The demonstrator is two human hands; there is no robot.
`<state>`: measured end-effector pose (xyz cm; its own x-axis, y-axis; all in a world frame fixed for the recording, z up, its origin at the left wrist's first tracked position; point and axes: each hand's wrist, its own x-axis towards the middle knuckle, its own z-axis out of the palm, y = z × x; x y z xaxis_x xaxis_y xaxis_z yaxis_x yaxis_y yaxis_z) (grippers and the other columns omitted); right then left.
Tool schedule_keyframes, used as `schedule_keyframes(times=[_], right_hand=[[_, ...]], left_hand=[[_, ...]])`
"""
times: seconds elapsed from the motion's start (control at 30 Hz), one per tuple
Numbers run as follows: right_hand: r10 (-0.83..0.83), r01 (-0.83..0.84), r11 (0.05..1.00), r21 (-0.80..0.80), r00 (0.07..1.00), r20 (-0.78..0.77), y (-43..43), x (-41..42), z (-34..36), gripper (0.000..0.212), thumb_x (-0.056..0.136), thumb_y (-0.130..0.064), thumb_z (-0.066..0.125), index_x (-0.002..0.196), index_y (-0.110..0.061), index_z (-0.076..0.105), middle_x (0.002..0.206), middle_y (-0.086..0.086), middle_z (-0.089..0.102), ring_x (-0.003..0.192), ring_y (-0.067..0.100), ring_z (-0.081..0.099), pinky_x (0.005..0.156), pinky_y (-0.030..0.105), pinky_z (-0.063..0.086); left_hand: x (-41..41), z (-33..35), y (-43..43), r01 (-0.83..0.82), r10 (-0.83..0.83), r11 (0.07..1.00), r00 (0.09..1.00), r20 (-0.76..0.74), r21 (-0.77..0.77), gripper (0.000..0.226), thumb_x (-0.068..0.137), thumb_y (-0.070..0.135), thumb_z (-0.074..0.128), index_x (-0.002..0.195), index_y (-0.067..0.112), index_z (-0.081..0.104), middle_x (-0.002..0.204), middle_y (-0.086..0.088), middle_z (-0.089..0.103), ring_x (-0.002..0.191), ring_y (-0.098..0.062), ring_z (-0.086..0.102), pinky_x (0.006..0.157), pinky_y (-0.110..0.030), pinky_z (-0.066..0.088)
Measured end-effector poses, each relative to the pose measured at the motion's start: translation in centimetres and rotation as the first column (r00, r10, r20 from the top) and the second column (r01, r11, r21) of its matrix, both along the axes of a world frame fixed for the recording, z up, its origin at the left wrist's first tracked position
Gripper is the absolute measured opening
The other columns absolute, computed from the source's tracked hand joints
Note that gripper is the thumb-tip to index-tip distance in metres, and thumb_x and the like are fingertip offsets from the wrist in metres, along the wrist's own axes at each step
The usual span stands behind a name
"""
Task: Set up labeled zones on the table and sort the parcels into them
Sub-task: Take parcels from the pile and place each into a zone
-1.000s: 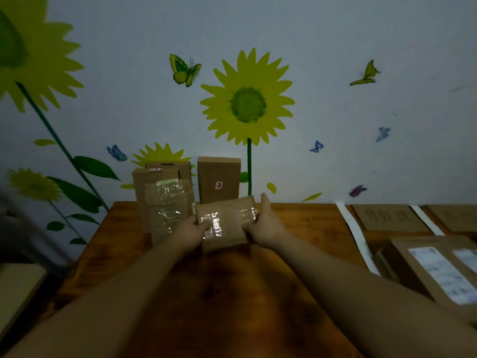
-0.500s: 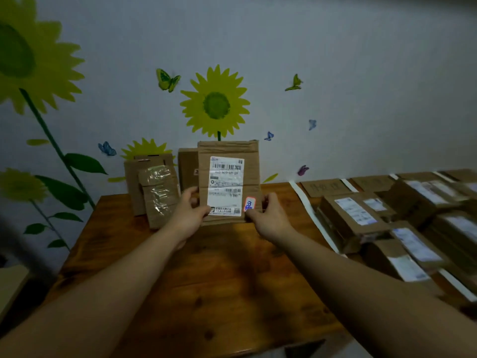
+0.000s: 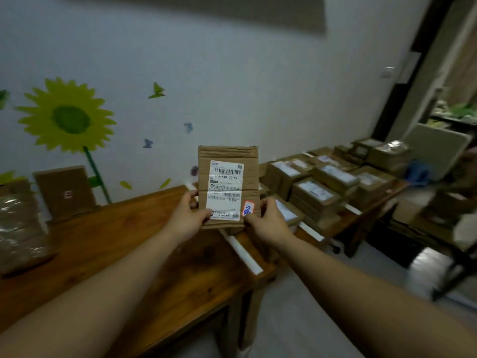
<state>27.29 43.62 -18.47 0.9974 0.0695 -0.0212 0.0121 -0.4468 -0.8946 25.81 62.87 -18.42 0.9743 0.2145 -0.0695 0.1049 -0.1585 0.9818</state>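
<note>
A flat cardboard parcel (image 3: 228, 187) is held upright between both hands — left hand (image 3: 188, 218) gripping its lower left edge, right hand (image 3: 265, 221) its lower right corner.

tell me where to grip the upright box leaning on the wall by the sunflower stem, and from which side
Take the upright box by its two vertical side edges near the top, coming from the front and above. It stands on its narrow end with its back to the wall, so only the sides and top are free. The neighbouring taped parcel may crowd its left edge.
</note>
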Motion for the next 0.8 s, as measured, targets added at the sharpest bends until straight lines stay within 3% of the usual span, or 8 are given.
schedule_keyframes(times=[0.1,0.2,0.3,0.37,0.43,0.47,0.6,0.8], right_hand=[[-0.078,0.078,0.997,-0.007,0.997,-0.011,-9.5,1.0,-0.3,0.029,0.086,-0.026,0.067,0.104,-0.022,0.045,0.105,-0.002,0.061,0.097,0.016,0.061,0.085,0.039,0.052],[-0.120,0.120,0.992,-0.029,0.993,-0.014,-18.2,2.2,-0.7,0.028,0.086,-0.030,0.067,0.102,-0.023,0.045,0.100,-0.004,0.061,0.092,0.014,0.061,0.078,0.035,0.051],[-0.169,0.169,0.985,-0.030,0.986,-0.007,-25.3,3.5,-1.1,0.031,0.088,-0.030,0.065,0.110,-0.022,0.045,0.104,-0.004,0.060,0.093,0.012,0.059,0.077,0.030,0.049],[-0.176,0.176,0.984,-0.008,0.984,0.001,-29.2,4.5,-1.1,0.030,0.091,-0.028,0.063,0.113,-0.022,0.044,0.104,-0.005,0.059,0.089,0.009,0.058,0.071,0.025,0.046],[-0.197,0.197,0.980,0.020,0.980,-0.010,-32.4,5.8,-1.1,0.029,0.093,-0.028,0.060,0.116,-0.026,0.041,0.102,-0.008,0.055,0.091,0.009,0.056,0.068,0.023,0.044],[-0.216,0.216,0.976,0.028,0.976,-0.012,-33.7,6.6,-1.0,0.031,0.094,-0.029,0.058,0.120,-0.027,0.041,0.104,-0.008,0.055,0.095,0.011,0.056,0.071,0.025,0.045],[-0.284,0.284,0.959,0.026,0.959,0.014,-37.7,10.8,-1.3,0.041,0.097,-0.031,0.051,0.136,-0.026,0.039,0.122,-0.005,0.057,0.105,0.015,0.056,0.088,0.035,0.050],[-0.325,0.322,0.946,0.049,0.943,0.078,-43.3,18.9,-0.9,0.048,0.099,-0.029,0.048,0.145,-0.026,0.033,0.136,-0.005,0.050,0.117,0.014,0.051,0.097,0.033,0.045]], left_hand=[[2.5,-0.6,-9.3,0.082,-0.082,0.997,0.997,-0.013,0.005,0.061,0.085,0.004,0.064,0.137,0.019,0.035,0.121,-0.008,0.059,0.108,-0.023,0.060,0.091,-0.037,0.051],[4.6,-1.1,-18.2,0.135,-0.138,0.989,0.989,-0.052,-0.054,0.059,0.089,0.004,0.058,0.139,0.022,0.032,0.122,-0.006,0.059,0.103,-0.025,0.062,0.080,-0.039,0.055],[6.9,-1.4,-25.4,0.157,-0.160,0.987,0.984,-0.078,-0.034,0.060,0.089,0.008,0.060,0.139,0.023,0.031,0.122,-0.007,0.060,0.104,-0.026,0.062,0.089,-0.048,0.053],[8.3,-1.3,-29.6,0.177,-0.177,0.984,0.982,-0.072,-0.001,0.060,0.089,0.009,0.059,0.140,0.022,0.031,0.125,-0.006,0.058,0.108,-0.025,0.060,0.088,-0.043,0.053],[9.7,-0.8,-33.1,0.195,-0.193,0.980,0.979,-0.063,0.033,0.059,0.090,0.009,0.058,0.141,0.018,0.030,0.126,-0.006,0.057,0.111,-0.024,0.058,0.076,-0.030,0.054],[10.6,-0.7,-34.5,0.211,-0.208,0.976,0.976,-0.062,0.043,0.059,0.091,0.010,0.058,0.142,0.019,0.029,0.126,-0.006,0.057,0.110,-0.024,0.058,0.073,-0.029,0.054],[15.2,-0.1,-39.0,0.257,-0.252,0.965,0.965,-0.080,0.058,0.060,0.091,0.019,0.057,0.143,0.029,0.028,0.125,-0.006,0.058,0.105,-0.024,0.062,0.090,-0.046,0.053],[24.9,0.3,-45.1,0.345,-0.340,0.935,0.938,-0.065,0.079,0.065,0.089,0.023,0.061,0.144,0.028,0.027,0.127,-0.008,0.057,0.108,-0.026,0.059,0.092,-0.045,0.051]])
